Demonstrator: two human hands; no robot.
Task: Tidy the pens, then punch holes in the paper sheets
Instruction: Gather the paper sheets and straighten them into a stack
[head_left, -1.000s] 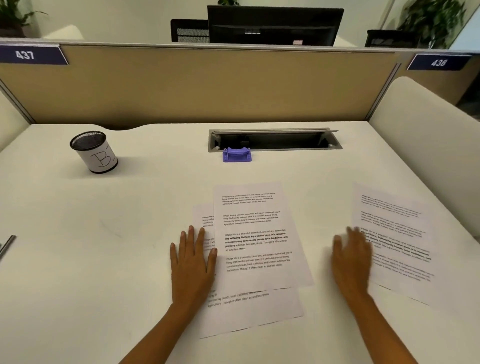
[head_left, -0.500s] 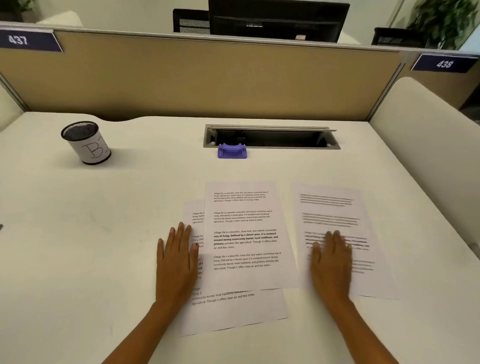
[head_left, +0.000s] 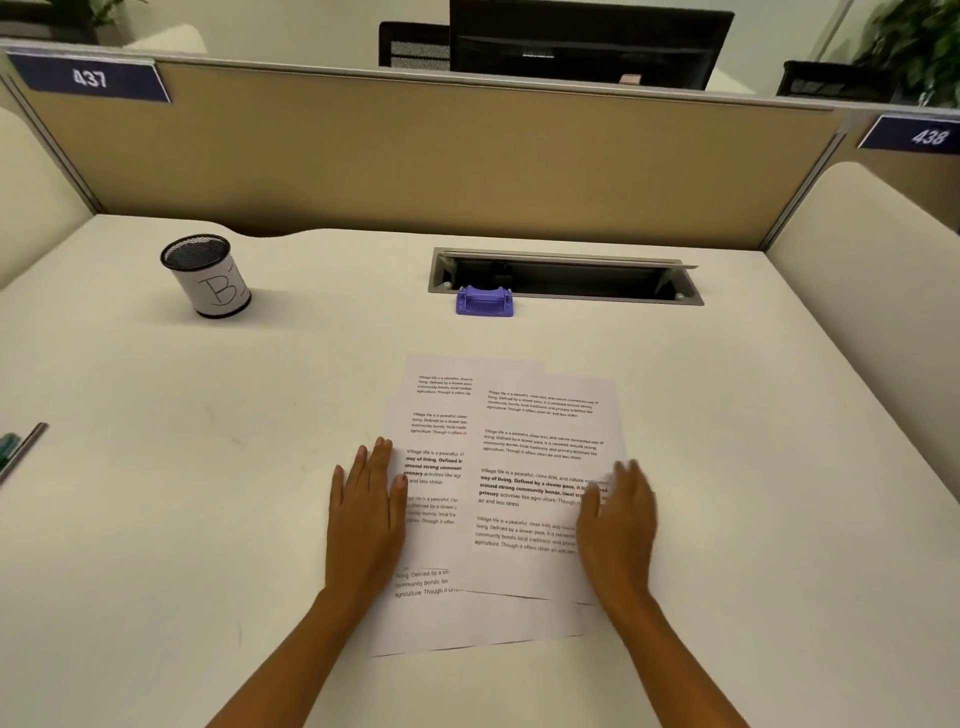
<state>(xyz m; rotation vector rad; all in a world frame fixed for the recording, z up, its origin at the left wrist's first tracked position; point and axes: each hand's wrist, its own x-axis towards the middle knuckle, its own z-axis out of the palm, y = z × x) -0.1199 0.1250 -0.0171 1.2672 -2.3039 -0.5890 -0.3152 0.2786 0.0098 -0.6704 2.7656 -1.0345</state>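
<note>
Three printed paper sheets lie overlapped in the middle of the white desk; the top sheet (head_left: 540, 457) covers the right part of the two under it (head_left: 434, 467). My left hand (head_left: 366, 512) lies flat on the left edge of the stack, fingers apart. On the top sheet's right edge rests my right hand (head_left: 618, 525), flat and blurred. A purple hole punch (head_left: 484, 301) stands beyond the sheets. A black mesh pen cup (head_left: 205, 275) with a white label marked "B" is at the back left. Pens (head_left: 21, 449) lie at the far left edge.
A recessed cable tray (head_left: 566, 275) is open just behind the hole punch. A tan partition (head_left: 441, 156) closes the back of the desk and a padded divider (head_left: 872, 270) its right side. A dark monitor (head_left: 587, 41) stands behind the partition.
My right hand has slid the right-hand sheet leftward until it overlaps the other two. My left hand has stayed flat on the stack's left edge.
</note>
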